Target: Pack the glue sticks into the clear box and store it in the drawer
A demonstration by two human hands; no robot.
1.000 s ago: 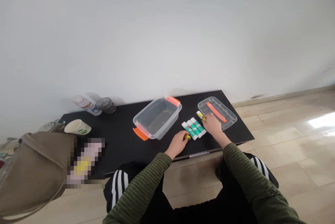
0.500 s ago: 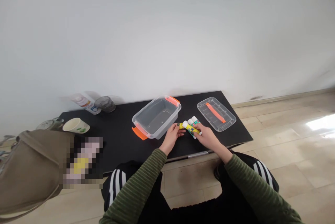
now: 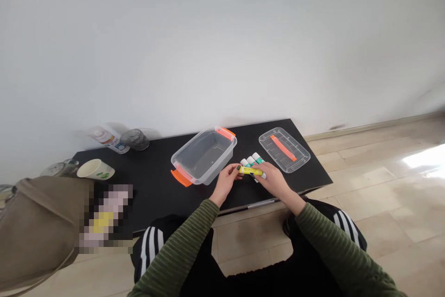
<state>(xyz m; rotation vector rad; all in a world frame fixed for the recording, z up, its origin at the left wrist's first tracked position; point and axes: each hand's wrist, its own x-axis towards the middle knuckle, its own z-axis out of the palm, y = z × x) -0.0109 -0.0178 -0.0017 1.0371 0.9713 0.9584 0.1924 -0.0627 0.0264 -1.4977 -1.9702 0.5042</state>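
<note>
My left hand (image 3: 226, 181) pinches the left end of a yellow glue stick (image 3: 251, 171), which lies level between my two hands. My right hand (image 3: 276, 180) is closed on the same stick from the right, and its fingers cover part of the barrel. Just behind it, several green glue sticks with white ends (image 3: 251, 161) lie side by side on the black table (image 3: 156, 195), partly hidden by the yellow stick and my right hand. To the left of my hands stands a clear plastic box (image 3: 205, 158) with orange latches, its top uncovered.
A clear lid with an orange handle (image 3: 284, 149) lies at the table's right. At the left are a paper cup (image 3: 96, 169), a dark glass (image 3: 135, 139), a white bottle (image 3: 107, 138) and a brown bag (image 3: 45, 232). A wall rises behind the table.
The yellow piece in my left hand and the yellow glue stick in my right hand, shown apart before, now meet end to end. The stick has turned closer to level.
</note>
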